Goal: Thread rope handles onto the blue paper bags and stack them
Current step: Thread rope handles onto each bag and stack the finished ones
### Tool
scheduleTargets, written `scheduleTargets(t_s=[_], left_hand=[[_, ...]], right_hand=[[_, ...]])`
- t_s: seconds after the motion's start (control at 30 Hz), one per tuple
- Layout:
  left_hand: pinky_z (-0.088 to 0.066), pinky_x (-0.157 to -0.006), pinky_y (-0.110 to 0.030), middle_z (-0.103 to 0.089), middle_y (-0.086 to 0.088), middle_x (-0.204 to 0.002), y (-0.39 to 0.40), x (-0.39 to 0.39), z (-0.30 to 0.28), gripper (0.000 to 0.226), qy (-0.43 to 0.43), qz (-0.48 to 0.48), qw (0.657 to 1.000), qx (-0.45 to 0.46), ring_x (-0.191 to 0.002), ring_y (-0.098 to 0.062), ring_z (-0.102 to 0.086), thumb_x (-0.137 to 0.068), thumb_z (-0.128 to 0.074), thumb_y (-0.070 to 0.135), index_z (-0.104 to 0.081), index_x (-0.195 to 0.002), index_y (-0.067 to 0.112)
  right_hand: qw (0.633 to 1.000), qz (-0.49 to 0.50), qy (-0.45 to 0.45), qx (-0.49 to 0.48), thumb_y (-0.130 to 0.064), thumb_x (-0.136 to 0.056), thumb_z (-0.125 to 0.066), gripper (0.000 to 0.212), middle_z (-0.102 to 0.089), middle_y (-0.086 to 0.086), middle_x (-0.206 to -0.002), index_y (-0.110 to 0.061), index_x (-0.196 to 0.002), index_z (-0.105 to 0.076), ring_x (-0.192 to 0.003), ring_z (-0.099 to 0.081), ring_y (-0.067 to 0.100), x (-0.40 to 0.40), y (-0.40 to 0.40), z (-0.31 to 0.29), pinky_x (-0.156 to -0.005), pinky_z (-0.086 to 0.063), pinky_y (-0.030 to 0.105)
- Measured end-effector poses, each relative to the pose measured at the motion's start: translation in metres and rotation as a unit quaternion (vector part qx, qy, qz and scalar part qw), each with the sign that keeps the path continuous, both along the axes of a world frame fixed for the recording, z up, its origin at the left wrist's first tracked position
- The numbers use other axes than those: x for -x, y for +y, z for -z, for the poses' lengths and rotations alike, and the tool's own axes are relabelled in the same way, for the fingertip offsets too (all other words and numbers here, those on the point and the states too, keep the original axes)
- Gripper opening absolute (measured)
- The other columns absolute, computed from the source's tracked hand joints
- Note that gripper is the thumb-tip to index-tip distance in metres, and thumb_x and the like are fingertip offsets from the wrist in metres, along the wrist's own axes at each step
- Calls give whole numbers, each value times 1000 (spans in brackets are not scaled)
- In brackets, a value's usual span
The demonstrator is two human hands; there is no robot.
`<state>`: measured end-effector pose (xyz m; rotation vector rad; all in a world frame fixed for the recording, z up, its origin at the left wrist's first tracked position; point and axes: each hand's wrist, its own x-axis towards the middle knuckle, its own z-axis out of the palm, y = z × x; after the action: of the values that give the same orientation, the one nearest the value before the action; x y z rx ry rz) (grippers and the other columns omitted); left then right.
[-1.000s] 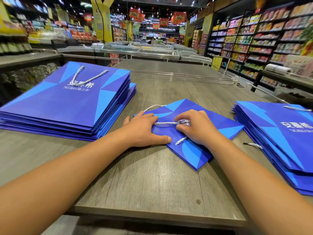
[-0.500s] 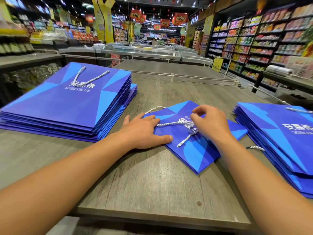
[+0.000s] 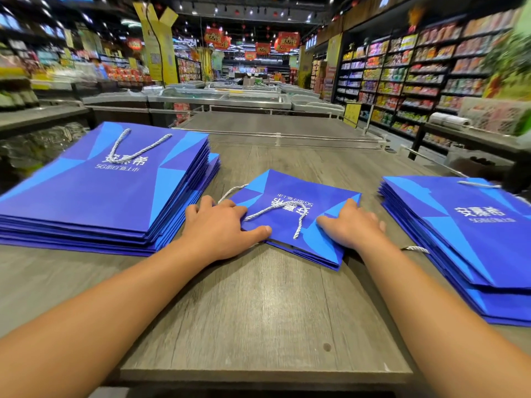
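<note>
Now right hand (image 3: 352, 225) has released the rope (image 3: 275, 215), both hands flat on bag (image 3: 316, 196).

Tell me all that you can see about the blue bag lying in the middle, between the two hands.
The middle bag is a flat, folded paper bag, dark blue with lighter blue triangles and white print. It lies on the grey wooden table, between two stacks. A white twisted rope handle rests looped across its top face; another loop pokes out at its far left edge. The left hand presses its left edge, and the right hand rests on its right side.
</note>
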<state>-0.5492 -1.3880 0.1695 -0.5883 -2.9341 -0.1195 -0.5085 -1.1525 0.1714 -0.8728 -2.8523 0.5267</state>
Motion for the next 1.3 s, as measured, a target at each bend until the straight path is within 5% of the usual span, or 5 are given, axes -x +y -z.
scheduleTargets(t_s=[0.4, 0.63, 0.9, 1.07, 1.3], left_hand=[[-37, -106, -44, -44, 7, -143, -3, 7, 3, 96, -22, 41, 997, -62, -123, -26, -38, -61, -38, 88, -45, -140, 32], [-21, -105, -18, -48, 2, -141, 3, 3, 0, 71, 108, 140, 953, -245, -127, -20, -37, -80, -56, 60, -49, -142, 24], [-43, -102, -34, -58, 3, -137, 8, -2, -1, 51, 119, 161, 953, -228, -125, -20, -54, -92, -57, 37, -51, -141, 25], [-40, -64, -16, -63, 20, -77, -5, 2, -15, 23, 125, 134, 871, -456, -73, 4, -58, -98, -52, 19, -66, -107, 33], [-57, -74, -23, -72, 15, -100, -4, -6, -24, 22, -70, 103, 730, -672, -92, -5, -70, -103, -47, 14, -62, -106, 30]], right_hand=[[722, 65, 376, 577, -9, -88, -64, 41, -67, 10, -110, -9, -128, -52, -80, -70, 22, -3, 8, -21, -69, -59, 36], [809, 72, 419, 406, -29, -85, -58, 12, -68, -7, -87, -17, -83, -60, -89, -67, 22, -2, -13, -19, -85, -55, 41], [761, -227, 438, 422, -33, -94, -54, 38, -62, -6, -118, -31, -130, -44, -82, -72, 24, -15, -48, -21, -69, -60, 34], [830, -276, 395, 281, -37, -93, -63, 66, -42, -16, -139, -45, -146, -25, -97, -60, -8, -21, -43, -20, -84, -47, 8], [891, -207, 342, 215, -24, -90, -68, 63, -41, -12, -142, -25, -147, -41, -125, -46, 9, -14, -32, -14, -102, -38, 26]])
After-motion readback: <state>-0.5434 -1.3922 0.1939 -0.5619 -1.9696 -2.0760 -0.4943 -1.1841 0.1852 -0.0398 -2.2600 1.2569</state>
